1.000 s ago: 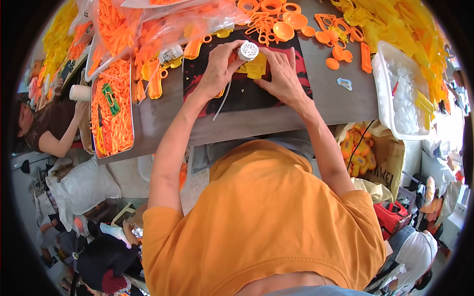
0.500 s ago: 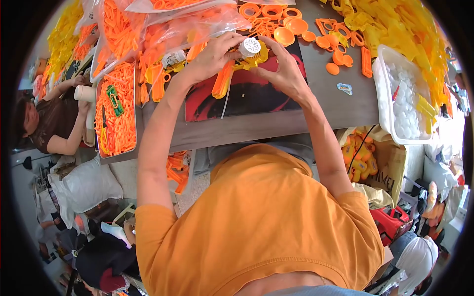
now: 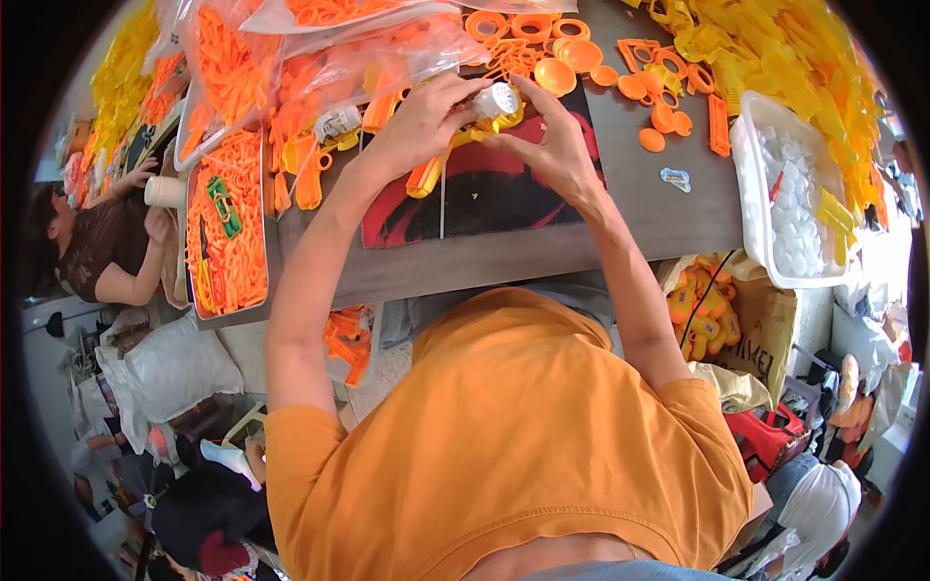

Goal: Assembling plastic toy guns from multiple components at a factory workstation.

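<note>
Tipped rightward since moments earlier, a white cylinder (image 3: 497, 101) is gripped in the left hand (image 3: 426, 124) over a mat (image 3: 465, 211) on the bench (image 3: 664, 218); the right hand (image 3: 559, 143) curves alongside, its grip unclear. Positioning appears underway; any next move calls for steadiness.

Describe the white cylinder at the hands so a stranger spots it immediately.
On the table, find the red-black mat. Over its far part, between left hand and right hand, is the white cylinder, its patterned round face unlike the orange and yellow pieces nearby.
</note>
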### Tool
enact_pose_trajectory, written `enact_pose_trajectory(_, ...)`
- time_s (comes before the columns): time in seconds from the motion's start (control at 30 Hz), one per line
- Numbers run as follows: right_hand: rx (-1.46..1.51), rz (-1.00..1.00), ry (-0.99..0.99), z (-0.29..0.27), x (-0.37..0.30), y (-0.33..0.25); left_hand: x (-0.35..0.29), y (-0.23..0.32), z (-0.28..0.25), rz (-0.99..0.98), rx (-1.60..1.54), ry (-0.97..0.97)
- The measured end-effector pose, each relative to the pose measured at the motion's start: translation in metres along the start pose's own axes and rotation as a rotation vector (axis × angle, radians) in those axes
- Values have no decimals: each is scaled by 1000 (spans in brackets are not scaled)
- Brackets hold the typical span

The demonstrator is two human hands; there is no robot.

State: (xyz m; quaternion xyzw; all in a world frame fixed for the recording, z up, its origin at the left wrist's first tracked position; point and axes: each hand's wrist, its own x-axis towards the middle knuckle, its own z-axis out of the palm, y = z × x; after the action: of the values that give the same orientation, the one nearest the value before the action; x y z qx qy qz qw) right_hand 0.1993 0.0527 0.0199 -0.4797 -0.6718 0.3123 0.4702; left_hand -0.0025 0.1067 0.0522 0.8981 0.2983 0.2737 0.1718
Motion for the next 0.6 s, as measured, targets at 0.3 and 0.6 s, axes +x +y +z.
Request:
enact_pose_trajectory(0.3,27,67,14,5,-5,-1,-8,6,9,-86,-103,55)
enact_pose_trajectory(0.6,81,113,-2,13,-26,-3,-26,20,16,-69,53,27)
